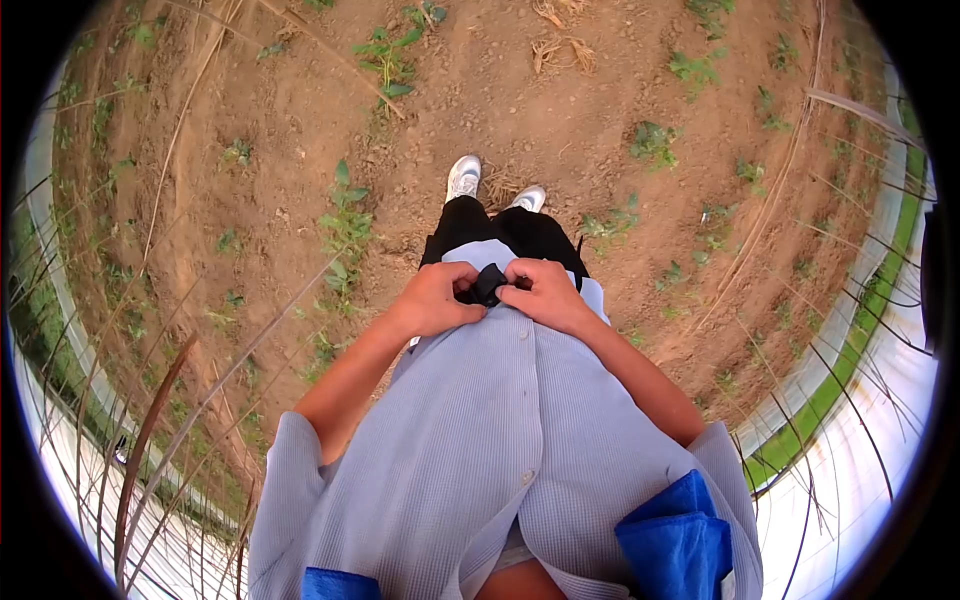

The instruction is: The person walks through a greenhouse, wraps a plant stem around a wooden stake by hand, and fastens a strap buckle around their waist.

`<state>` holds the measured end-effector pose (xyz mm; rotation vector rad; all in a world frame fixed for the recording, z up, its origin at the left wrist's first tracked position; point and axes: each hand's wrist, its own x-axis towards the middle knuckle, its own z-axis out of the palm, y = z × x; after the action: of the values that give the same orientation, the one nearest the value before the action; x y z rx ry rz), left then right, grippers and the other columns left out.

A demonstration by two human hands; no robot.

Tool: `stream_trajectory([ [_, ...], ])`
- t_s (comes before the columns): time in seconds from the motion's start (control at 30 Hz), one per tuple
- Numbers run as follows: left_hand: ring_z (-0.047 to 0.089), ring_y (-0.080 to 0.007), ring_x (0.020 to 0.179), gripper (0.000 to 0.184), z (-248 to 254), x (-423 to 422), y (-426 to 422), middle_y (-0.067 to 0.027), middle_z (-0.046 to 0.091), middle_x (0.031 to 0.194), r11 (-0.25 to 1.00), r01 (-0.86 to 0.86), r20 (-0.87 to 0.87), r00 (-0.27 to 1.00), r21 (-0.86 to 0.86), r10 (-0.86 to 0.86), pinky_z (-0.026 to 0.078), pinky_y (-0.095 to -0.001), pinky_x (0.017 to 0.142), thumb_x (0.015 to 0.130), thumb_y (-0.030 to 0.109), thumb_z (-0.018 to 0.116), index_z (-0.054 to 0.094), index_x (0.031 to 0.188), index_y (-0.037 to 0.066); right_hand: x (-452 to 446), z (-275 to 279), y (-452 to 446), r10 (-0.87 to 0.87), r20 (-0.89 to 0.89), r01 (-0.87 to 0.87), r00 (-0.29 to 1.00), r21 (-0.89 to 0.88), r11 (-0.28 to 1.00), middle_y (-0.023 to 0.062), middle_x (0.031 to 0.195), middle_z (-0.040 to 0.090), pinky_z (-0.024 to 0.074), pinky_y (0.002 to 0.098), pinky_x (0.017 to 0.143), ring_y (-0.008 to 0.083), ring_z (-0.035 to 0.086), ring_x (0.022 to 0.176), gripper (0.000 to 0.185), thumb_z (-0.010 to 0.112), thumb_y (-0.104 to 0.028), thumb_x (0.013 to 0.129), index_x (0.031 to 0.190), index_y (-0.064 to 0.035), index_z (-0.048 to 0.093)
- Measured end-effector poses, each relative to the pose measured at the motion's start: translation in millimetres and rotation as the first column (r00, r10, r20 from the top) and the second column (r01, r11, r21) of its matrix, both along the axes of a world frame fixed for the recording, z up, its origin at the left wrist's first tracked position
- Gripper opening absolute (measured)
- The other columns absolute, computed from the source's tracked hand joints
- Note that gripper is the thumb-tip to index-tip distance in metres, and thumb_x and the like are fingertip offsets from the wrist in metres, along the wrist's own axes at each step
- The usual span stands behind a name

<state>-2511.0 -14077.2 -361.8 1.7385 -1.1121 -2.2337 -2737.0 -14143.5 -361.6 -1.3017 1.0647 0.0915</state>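
My left hand and my right hand meet in front of my waist. Between them is a small, dark, crumpled black bundle that looks like cloth or thin plastic; its exact kind does not show. The fingers of both hands are bent and pinch it from either side. Behind the hands hangs the lower part of a light grey-blue buttoned shirt. Black trousers show just beyond the bundle.
White shoes stand on brown bare soil. Green plants grow in rows on both sides. Dry straw lies ahead. Blue cloth rests on the shirt at the lower right. Thin dark strands cross the edges of the view.
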Motion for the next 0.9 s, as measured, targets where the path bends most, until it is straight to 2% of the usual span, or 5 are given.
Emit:
stream_trajectory([
  [0.2, 0.071, -0.0226, 0.099, 0.034, 1, 3, 15, -0.0131, 0.073, 0.106, 0.926, -0.316, -0.099, 0.948, -0.206, 0.302, 0.057, -0.0365, 0.084, 0.081, 0.010, 0.077, 0.072, 0.113, 0.000, -1, 3, -3, -0.025, 0.008, 0.025, 1.000, -0.017, 1.000, 0.0061, 0.071, 0.058, 0.0415, 0.0321, 0.057, 0.0131, 0.051, 0.063, 0.022, 0.074, -0.015, 0.083, 0.080, 0.0013, 0.060],
  [0.4, 0.071, -0.0306, 0.095, 0.033, 13, 44, 32, -0.0153, 0.072, 0.099, 0.911, 0.015, 0.016, 1.000, -0.413, -0.009, 0.058, -0.0397, 0.077, 0.079, -0.002, 0.071, 0.073, 0.112, 0.002, -3, 5, -6, -0.044, -0.014, 0.044, 0.999, -0.001, 0.999, 0.0075, 0.069, 0.058, 0.0422, 0.0327, 0.057, 0.0147, 0.051, 0.062, 0.023, 0.072, -0.016, 0.081, 0.078, 0.0018, 0.058],
  [0.5, 0.068, -0.0357, 0.086, 0.025, 8, 44, 46, -0.0167, 0.069, 0.092, 0.809, 0.041, 0.077, 0.997, -0.586, 0.006, 0.055, -0.0433, 0.072, 0.079, -0.003, 0.069, 0.072, 0.104, 0.000, -3, 2, -6, -0.034, -0.029, 0.034, 0.999, -0.014, 0.999, 0.0073, 0.069, 0.057, 0.0419, 0.0327, 0.057, 0.0146, 0.051, 0.062, 0.023, 0.073, -0.017, 0.081, 0.079, 0.0012, 0.059],
  [0.7, 0.062, -0.0371, 0.073, 0.018, 16, 41, 68, -0.0151, 0.061, 0.079, 0.751, 0.004, 0.111, 0.990, -0.660, 0.092, 0.050, -0.0452, 0.064, 0.078, -0.003, 0.069, 0.069, 0.096, 0.001, -3, -11, 4, -0.033, -0.061, 0.026, 0.998, -0.104, 0.994, 0.0114, 0.069, 0.061, 0.0439, 0.0355, 0.058, 0.0213, 0.057, 0.061, 0.022, 0.072, -0.018, 0.078, 0.079, 0.0013, 0.061],
  [0.9, 0.063, -0.0359, 0.078, 0.017, 25, 46, 73, -0.0139, 0.063, 0.082, 0.670, 0.204, 0.253, 0.967, -0.714, -0.025, 0.052, -0.0461, 0.065, 0.078, 0.004, 0.072, 0.068, 0.094, 0.003, 1, -10, 1, -0.029, -0.112, 0.019, 0.993, -0.093, 0.995, 0.0115, 0.069, 0.065, 0.0460, 0.0354, 0.057, 0.0219, 0.061, 0.060, 0.021, 0.072, -0.019, 0.078, 0.079, 0.0010, 0.065],
])
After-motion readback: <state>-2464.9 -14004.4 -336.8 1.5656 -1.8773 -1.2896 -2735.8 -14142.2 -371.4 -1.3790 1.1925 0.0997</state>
